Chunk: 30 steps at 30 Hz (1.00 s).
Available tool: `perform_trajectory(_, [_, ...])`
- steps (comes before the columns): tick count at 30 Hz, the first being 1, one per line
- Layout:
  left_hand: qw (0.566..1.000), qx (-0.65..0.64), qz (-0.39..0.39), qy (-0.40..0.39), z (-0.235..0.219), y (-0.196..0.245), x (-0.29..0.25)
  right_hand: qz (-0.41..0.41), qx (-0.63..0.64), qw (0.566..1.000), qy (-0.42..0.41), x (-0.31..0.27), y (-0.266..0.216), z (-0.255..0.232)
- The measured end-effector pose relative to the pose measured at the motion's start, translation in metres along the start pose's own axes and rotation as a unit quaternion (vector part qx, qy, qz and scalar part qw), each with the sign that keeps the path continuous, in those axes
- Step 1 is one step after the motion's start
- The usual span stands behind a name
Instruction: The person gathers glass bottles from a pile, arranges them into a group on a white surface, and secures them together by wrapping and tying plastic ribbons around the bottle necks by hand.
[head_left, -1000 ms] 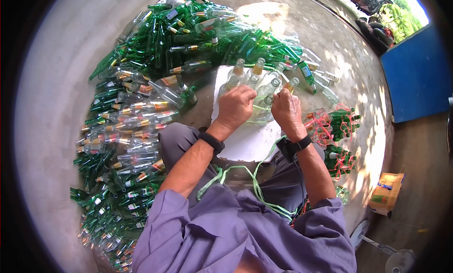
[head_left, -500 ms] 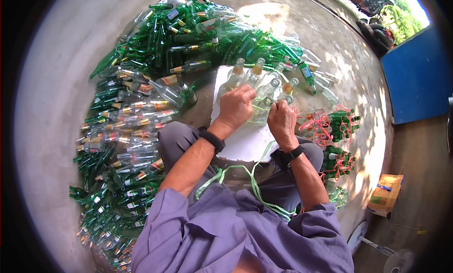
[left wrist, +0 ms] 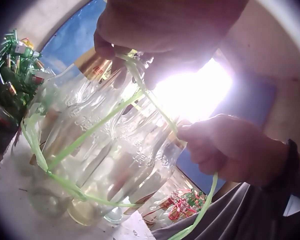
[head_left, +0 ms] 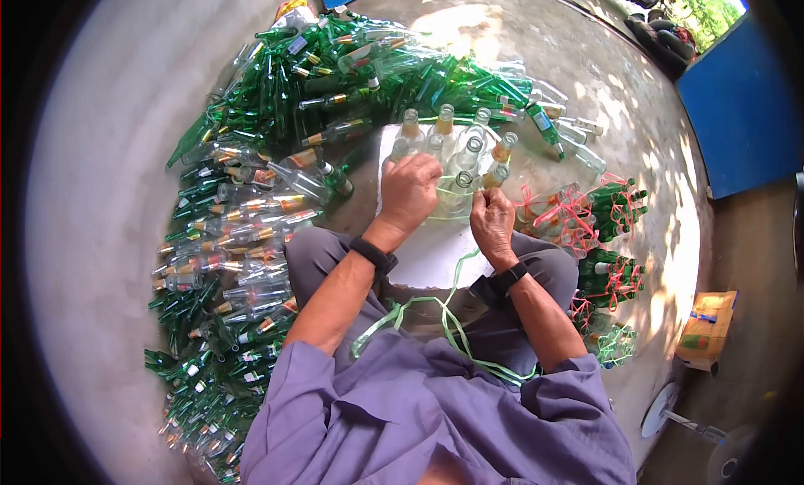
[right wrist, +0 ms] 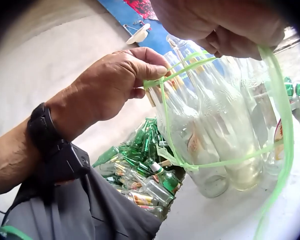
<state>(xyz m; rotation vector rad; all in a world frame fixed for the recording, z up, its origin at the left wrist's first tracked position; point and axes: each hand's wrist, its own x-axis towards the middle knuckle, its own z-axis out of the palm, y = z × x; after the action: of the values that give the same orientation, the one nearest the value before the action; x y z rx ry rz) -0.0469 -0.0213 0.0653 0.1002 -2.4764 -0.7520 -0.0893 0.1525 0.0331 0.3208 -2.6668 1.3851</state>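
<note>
A cluster of clear glass bottles (head_left: 471,154) stands upright on a white board (head_left: 431,255) before the seated person. Light-green plastic strapping (right wrist: 220,162) circles the bottles low down, and another length runs up and across their necks. The left hand (head_left: 410,190) pinches this strap between thumb and fingers beside the near-left bottle necks. At the near right side of the cluster, the right hand (head_left: 494,221) grips the strap, pulled taut between both hands in the left wrist view. A loose tail (left wrist: 200,215) hangs below the right hand.
Green and clear bottles (head_left: 276,91) lie heaped beyond the board, with rows of clear bottles (head_left: 260,204) on the left. Bundles tied with red strapping (head_left: 615,271) stand at right. A yellow carton (head_left: 706,330) and a blue panel (head_left: 741,108) are farther right.
The right hand has drawn back from the bottle necks towards the body and slightly left, still gripping the strap. The left hand has stayed near the same necks. The head view has shifted slightly.
</note>
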Motion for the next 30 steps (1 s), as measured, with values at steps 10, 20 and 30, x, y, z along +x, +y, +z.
perform_trajectory(10, [0.979,0.161,0.121,0.008,-0.011,0.031,-0.003,0.022,0.049,0.999,0.008,-0.004,0.009,0.001])
perform_trajectory(20, [0.956,0.150,0.225,-0.117,0.009,0.024,0.003,-0.005,0.027,1.000,0.003,-0.006,0.004,-0.004])
perform_trajectory(30, [0.960,0.113,0.246,-0.067,0.010,0.027,0.008,-0.143,-0.018,0.989,0.014,-0.009,0.008,-0.009])
